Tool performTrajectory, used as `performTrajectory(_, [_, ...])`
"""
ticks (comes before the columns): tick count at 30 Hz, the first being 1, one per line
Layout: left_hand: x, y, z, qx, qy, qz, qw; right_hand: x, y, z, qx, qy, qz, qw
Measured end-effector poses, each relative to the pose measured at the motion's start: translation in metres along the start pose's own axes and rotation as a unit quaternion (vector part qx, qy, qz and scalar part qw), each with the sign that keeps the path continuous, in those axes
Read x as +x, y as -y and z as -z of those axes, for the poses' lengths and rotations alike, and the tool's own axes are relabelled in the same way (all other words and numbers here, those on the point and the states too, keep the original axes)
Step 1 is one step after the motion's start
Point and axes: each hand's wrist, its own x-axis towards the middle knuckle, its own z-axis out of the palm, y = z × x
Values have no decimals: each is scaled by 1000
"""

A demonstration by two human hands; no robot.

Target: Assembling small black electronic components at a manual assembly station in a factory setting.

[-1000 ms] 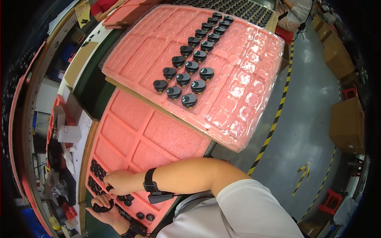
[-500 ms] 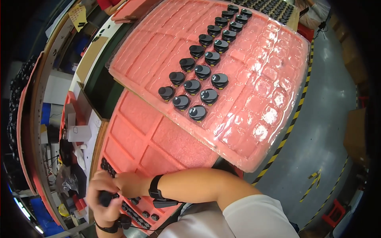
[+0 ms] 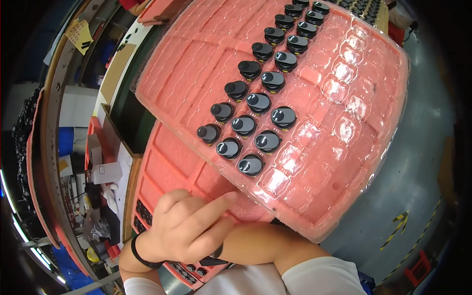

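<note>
My left hand (image 3: 189,226), a dark band at its wrist, is over the lower pink tray. One finger stretches toward the near edge of the upper pink tray (image 3: 314,223); the others curl in, hiding any held thing. My right forearm (image 3: 260,241) comes in from the lower right and passes behind the left hand, which covers the right hand. Black-and-grey oval parts (image 3: 251,164) stand in slanting rows in the clear plastic liner (image 3: 275,182) of the upper tray. The lower tray (image 3: 164,157) is divided into compartments, some with small dark parts (image 3: 142,214).
On the left stands a workbench with a wooden edge (image 3: 129,184), a small white box (image 3: 106,173) and a crumpled clear bag (image 3: 101,229). Another tray of dark parts (image 3: 366,10) lies at the far end. Yellow-black tape (image 3: 396,228) marks the grey floor on the right.
My left hand has moved right and up from the lower tray's left side, crossing in front of my right hand. The black part seen in it before no longer shows. The view has shifted.
</note>
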Motion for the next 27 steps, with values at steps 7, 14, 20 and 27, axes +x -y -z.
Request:
performTrajectory(7, [19,10,-19,28,21,-21,999,1,4,3,39,-1,9,999])
performTrajectory(14, [22,12,-23,39,54,1,998,-2,5,8,69,-10,8,998])
performTrajectory(20, [27,11,-26,5,71,-3,997,-3,4,12,87,-20,6,996])
performTrajectory(27, [21,13,-24,29,56,6,998,-1,4,15,99,-29,4,995])
